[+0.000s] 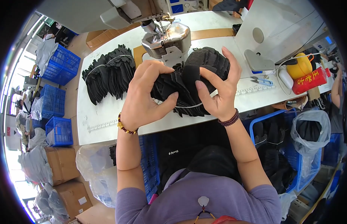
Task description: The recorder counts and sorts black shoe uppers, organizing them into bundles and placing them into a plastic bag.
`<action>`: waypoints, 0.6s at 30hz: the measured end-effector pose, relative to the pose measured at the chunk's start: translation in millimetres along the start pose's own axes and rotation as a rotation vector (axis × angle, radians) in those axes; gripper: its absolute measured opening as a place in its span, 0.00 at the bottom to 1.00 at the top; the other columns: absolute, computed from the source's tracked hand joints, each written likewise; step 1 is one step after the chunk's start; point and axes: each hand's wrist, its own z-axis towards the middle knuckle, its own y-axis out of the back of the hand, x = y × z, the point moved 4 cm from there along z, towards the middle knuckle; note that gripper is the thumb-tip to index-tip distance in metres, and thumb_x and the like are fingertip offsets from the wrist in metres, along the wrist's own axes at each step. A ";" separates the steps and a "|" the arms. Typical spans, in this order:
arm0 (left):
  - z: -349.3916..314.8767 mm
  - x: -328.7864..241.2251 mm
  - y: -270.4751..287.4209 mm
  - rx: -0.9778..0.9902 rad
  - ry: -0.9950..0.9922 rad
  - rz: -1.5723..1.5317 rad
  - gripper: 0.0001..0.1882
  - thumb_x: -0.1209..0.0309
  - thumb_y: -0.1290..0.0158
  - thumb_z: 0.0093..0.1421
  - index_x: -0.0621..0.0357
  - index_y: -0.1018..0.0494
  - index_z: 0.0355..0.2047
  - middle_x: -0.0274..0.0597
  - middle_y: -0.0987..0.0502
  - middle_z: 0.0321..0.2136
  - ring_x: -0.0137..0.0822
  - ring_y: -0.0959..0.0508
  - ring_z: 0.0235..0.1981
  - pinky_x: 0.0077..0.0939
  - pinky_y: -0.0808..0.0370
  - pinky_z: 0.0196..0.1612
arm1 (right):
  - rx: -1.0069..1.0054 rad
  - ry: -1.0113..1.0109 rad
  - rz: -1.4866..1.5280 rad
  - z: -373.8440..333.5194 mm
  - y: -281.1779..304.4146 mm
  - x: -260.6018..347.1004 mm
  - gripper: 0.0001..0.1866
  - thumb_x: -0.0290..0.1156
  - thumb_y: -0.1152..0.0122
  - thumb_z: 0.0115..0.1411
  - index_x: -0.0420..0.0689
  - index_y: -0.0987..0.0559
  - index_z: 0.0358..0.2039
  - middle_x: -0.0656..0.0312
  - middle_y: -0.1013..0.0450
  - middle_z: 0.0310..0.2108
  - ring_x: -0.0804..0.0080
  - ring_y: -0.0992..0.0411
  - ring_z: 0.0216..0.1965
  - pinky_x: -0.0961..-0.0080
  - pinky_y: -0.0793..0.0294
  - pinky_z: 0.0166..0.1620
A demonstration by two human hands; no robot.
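Note:
A bundle of black fabric pieces (212, 59), bound with a light tie, lies on the white table (143, 128) in front of the sewing machine (166, 39). My left hand (143, 95) grips the bundle's left side, thumb near me and fingers on the far side. With thumb and fingers, my right hand (220, 87) pinches one rounded black piece (191, 74) at the front of the stack; its index finger stretches upward along the bundle. A second tied bundle of black pieces (110, 72) rests to the left of my left hand.
Small blue-handled snips (262, 81) and a red bottle (310, 81) are at the table's right. A blue basket (252, 128) of black pieces stands below the right edge. Blue crates (61, 65) and cardboard boxes (61, 164) line the floor at left.

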 end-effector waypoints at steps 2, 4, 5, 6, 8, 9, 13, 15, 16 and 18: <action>-0.1 1.0 -0.3 0.015 0.011 -0.007 0.20 0.76 0.41 0.38 0.63 0.29 0.36 0.48 0.28 0.36 0.45 0.26 0.43 0.32 0.32 0.49 | -0.002 -0.023 0.044 -1.2 -0.2 1.9 0.17 0.43 0.33 0.46 0.51 0.19 0.36 0.45 0.46 0.59 0.46 0.47 0.58 0.57 0.49 0.59; 0.0 1.3 -0.4 0.014 0.010 -0.014 0.20 0.76 0.41 0.38 0.63 0.29 0.36 0.48 0.28 0.36 0.45 0.26 0.43 0.31 0.32 0.48 | -0.014 -0.020 0.054 -0.5 0.2 3.3 0.18 0.44 0.33 0.46 0.51 0.19 0.36 0.45 0.45 0.59 0.46 0.47 0.57 0.57 0.49 0.58; 0.0 1.6 -0.3 0.008 0.016 -0.024 0.20 0.76 0.41 0.38 0.63 0.29 0.35 0.48 0.28 0.36 0.45 0.26 0.43 0.31 0.32 0.48 | -0.014 -0.032 0.062 -0.2 0.2 3.4 0.18 0.45 0.32 0.45 0.51 0.19 0.36 0.45 0.45 0.59 0.46 0.46 0.57 0.57 0.49 0.58; 0.0 1.5 -0.3 0.009 0.012 -0.023 0.20 0.76 0.41 0.38 0.63 0.29 0.35 0.48 0.28 0.36 0.45 0.26 0.43 0.31 0.32 0.48 | -0.022 -0.012 0.060 -0.1 0.6 4.6 0.18 0.45 0.32 0.45 0.51 0.19 0.36 0.45 0.45 0.59 0.46 0.46 0.57 0.57 0.49 0.58; -0.3 1.7 -0.4 0.011 0.016 -0.021 0.19 0.76 0.41 0.38 0.63 0.30 0.34 0.48 0.28 0.36 0.45 0.26 0.43 0.31 0.32 0.48 | -0.019 -0.014 0.076 0.1 0.4 4.7 0.20 0.47 0.31 0.43 0.50 0.19 0.36 0.46 0.45 0.58 0.46 0.46 0.57 0.57 0.49 0.58; -0.3 1.6 -0.5 0.012 0.013 -0.021 0.19 0.76 0.41 0.38 0.63 0.30 0.34 0.48 0.28 0.36 0.45 0.26 0.43 0.31 0.32 0.48 | -0.025 -0.005 0.079 0.2 0.6 4.7 0.20 0.47 0.31 0.43 0.50 0.19 0.36 0.46 0.45 0.58 0.46 0.46 0.57 0.57 0.49 0.58; -0.3 2.3 0.1 0.015 0.016 -0.037 0.19 0.76 0.41 0.38 0.63 0.30 0.33 0.48 0.28 0.36 0.45 0.27 0.44 0.31 0.32 0.48 | -0.005 0.009 0.044 1.4 -0.3 3.2 0.18 0.39 0.31 0.44 0.51 0.19 0.37 0.46 0.45 0.59 0.46 0.45 0.56 0.58 0.48 0.58; -0.2 2.8 -0.6 0.018 0.015 -0.044 0.18 0.76 0.41 0.38 0.63 0.30 0.33 0.48 0.28 0.37 0.45 0.27 0.44 0.31 0.32 0.48 | 0.001 0.006 0.041 1.8 -0.8 3.6 0.17 0.36 0.31 0.44 0.51 0.18 0.37 0.46 0.45 0.59 0.46 0.45 0.56 0.58 0.48 0.58; 0.1 2.2 -0.5 -0.007 -0.009 -0.047 0.18 0.75 0.40 0.38 0.63 0.30 0.32 0.47 0.29 0.35 0.44 0.27 0.39 0.30 0.31 0.43 | -0.024 -0.023 0.036 1.6 0.2 3.6 0.16 0.33 0.32 0.44 0.50 0.18 0.37 0.46 0.45 0.59 0.46 0.46 0.57 0.58 0.48 0.58; 0.2 2.1 -0.3 -0.033 -0.032 -0.049 0.18 0.75 0.40 0.37 0.63 0.30 0.32 0.47 0.30 0.33 0.44 0.28 0.34 0.29 0.29 0.38 | -0.049 -0.052 0.032 1.5 -1.8 5.5 0.15 0.30 0.34 0.44 0.50 0.18 0.36 0.47 0.45 0.59 0.47 0.46 0.58 0.59 0.47 0.58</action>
